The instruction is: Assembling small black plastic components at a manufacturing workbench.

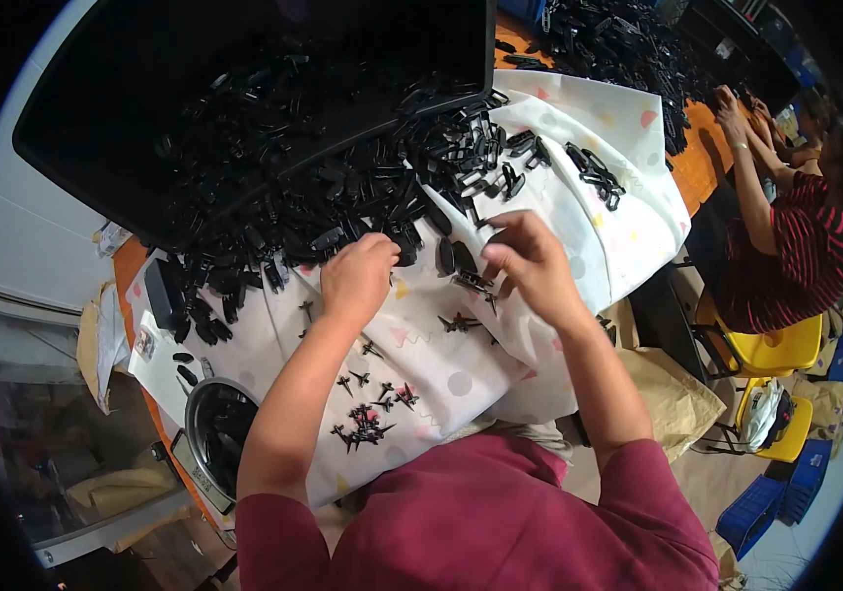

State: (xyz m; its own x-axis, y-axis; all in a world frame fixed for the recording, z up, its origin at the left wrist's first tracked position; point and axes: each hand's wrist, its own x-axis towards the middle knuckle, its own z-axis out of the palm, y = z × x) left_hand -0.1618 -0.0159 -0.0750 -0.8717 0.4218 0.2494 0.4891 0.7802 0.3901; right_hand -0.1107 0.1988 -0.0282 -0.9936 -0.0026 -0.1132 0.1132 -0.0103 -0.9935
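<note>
My left hand (357, 283) is at the near edge of a large heap of glossy black plastic pieces (313, 222). Its fingers are bent together at the heap, and what they may hold is hidden. To the right, my right hand (539, 276) hovers over the patterned white cloth (451, 379), fingers curved, with a gap between thumb and index finger. Just left of that hand lie a few black clip-like pieces (475, 284) and a dark oval piece (446, 256). Small pointed black pieces (367, 426) are gathered in a cluster on the cloth nearer to me.
A big black bin (106, 128) lies tipped, its pieces spilling onto the cloth. At left stand a scale (195, 473) and a round dark bowl (219, 424). Across the orange table (707, 148) a person in a striped shirt (786, 246) works beside another black heap (628, 59).
</note>
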